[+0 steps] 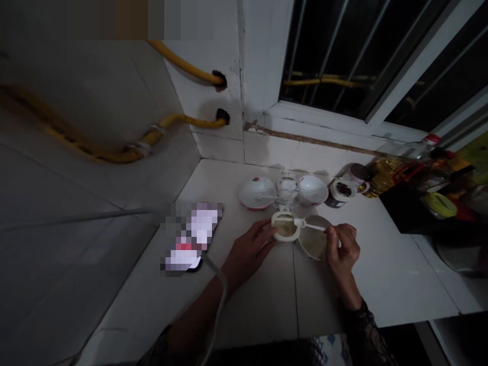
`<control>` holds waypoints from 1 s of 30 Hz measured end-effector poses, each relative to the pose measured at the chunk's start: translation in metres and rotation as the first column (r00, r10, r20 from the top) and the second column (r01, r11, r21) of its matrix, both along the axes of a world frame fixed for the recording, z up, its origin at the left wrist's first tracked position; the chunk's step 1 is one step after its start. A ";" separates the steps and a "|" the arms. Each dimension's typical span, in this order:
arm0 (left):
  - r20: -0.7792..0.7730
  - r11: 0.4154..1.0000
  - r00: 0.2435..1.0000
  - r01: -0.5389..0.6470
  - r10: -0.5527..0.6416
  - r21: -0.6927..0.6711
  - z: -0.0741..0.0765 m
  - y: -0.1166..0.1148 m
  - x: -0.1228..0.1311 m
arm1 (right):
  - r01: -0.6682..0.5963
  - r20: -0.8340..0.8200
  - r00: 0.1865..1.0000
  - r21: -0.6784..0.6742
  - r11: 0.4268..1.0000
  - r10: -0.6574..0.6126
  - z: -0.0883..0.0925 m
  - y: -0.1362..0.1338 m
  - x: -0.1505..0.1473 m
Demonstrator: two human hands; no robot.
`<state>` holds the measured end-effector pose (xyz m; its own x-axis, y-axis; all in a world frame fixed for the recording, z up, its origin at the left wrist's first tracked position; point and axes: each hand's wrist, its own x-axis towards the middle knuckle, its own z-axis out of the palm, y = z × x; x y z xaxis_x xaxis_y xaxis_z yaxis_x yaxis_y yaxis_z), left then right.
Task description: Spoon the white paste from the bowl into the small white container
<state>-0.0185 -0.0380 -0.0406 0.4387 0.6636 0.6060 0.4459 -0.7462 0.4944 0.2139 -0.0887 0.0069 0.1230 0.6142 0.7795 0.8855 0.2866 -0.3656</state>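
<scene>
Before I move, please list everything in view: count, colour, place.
Counter: one, white, centre
Window: one, white, back
Pipes: two, yellow, left
Phone: one, pinkish, pixelated, left
Cable: one, grey, left
Bowls: two, white, back
Clear jar: one, colourless, between bowls
Dark jar: one, black and white, beside bowls
Bottle: one, yellow, right
Lid: one, yellow, right
Other things: uncounted, dim, right
Cloth: one, bluish pattern, bottom
Cup: one, white, centre
Dish: one, grey, beside cup
Spoon: one, white, at cup's rim
Left hand: one, bare, at cup
Right hand: one, bare, holding spoon
Sleeves: two, black, below
</scene>
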 end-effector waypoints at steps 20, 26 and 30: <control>-0.040 1.000 0.999 -0.005 0.004 -0.016 0.001 0.000 0.000 | 0.065 0.205 0.978 -0.129 0.990 -0.038 0.024 -0.010 0.035; -0.062 1.000 0.998 -0.009 0.009 -0.003 0.003 -0.001 -0.002 | 0.136 0.480 0.876 -0.324 0.936 0.039 0.029 -0.002 0.068; -0.069 1.000 0.997 -0.019 0.020 0.016 0.003 -0.001 -0.002 | 0.065 0.450 0.880 -0.424 0.903 0.148 0.019 0.004 0.059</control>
<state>-0.0200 -0.0388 -0.0381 0.4666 0.6635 0.5848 0.4932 -0.7441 0.4506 0.2727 -0.0848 0.0257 -0.2178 0.8868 0.4077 0.9700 0.2428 -0.0099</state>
